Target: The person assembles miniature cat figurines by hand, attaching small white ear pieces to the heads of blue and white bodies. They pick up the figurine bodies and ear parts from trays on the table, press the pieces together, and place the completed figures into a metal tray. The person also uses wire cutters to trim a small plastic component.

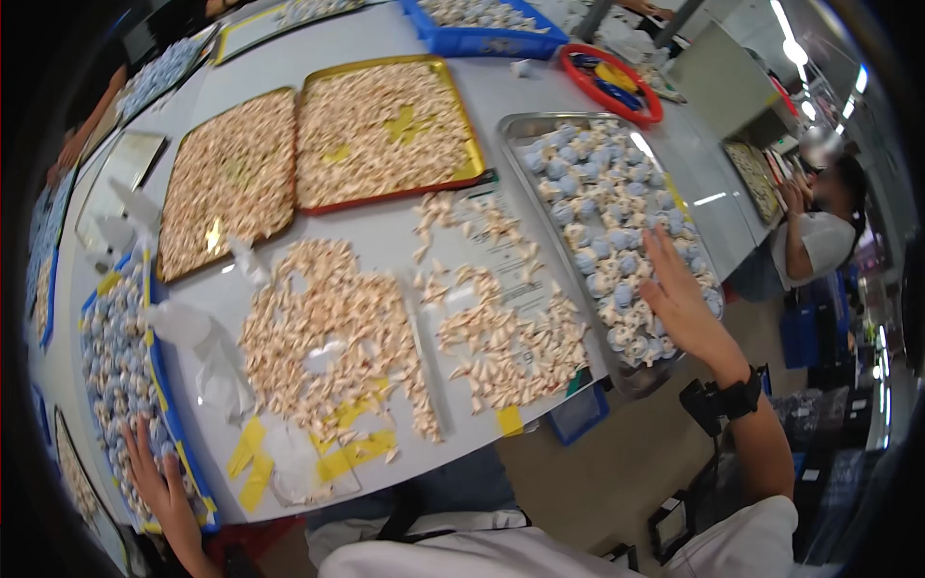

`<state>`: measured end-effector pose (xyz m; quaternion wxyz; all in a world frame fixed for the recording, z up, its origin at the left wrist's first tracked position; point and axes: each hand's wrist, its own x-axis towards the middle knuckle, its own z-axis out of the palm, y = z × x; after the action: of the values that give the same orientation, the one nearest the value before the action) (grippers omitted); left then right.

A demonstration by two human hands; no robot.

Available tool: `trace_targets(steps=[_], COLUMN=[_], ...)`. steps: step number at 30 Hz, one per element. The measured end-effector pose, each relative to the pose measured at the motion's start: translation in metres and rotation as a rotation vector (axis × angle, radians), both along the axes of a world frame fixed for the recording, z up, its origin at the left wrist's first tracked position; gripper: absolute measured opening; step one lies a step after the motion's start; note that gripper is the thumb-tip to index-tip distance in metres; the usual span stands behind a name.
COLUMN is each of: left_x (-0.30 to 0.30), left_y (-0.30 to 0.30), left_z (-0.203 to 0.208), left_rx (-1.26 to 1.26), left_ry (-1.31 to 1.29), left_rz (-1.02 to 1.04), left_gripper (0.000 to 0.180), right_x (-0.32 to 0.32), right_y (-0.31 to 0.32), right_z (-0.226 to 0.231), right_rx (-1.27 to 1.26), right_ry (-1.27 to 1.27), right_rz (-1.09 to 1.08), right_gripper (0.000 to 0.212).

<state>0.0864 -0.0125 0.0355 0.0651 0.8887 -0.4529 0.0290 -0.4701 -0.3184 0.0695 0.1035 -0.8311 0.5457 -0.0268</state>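
My right hand (686, 306) lies palm down, fingers stretched, over the steel tray (551, 226) at the right. Blue-and-cream figurine-like small pieces (590, 197) fill that tray, and my fingertips rest on or just above them. At the lower left, my left hand (162, 482) is spread flat on a blue tray (176, 424) packed with similar blue-and-cream pieces (116, 356). Neither hand grips anything that I can see. Between my hands, many small cream pointed pieces (323, 332) are heaped on the table (376, 229), with a second pile (515, 352) to their right.
Two gold-edged trays (475, 159) (289, 226) of cream pieces stand farther back. White bottles (183, 326) stand at the left. Yellow tape strips (252, 462) mark the front edge. A red basket (650, 106) and blue tray (462, 43) sit behind. Another person (814, 241) works at right.
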Motion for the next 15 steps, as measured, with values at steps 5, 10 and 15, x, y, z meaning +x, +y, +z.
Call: trace_targets(steps=[5,10,15], left_x=[-0.015,-0.019,-0.019], left_y=[-0.008,-0.005,0.001], left_z=[0.009,0.01,0.006], left_rx=[-0.013,-0.062,-0.134], left_ry=[0.083,0.084,0.1], left_rz=[0.041,0.033,-0.017], left_gripper=[0.051,0.047,0.044], right_x=[0.02,0.091,0.139], right_y=[0.019,0.089,0.138], right_z=[0.022,0.058,0.053], right_rx=[-0.184,-0.025,0.148], right_ry=[0.078,0.013,-0.204], right_rz=[0.059,0.129,0.272], right_gripper=[0.056,0.053,0.044])
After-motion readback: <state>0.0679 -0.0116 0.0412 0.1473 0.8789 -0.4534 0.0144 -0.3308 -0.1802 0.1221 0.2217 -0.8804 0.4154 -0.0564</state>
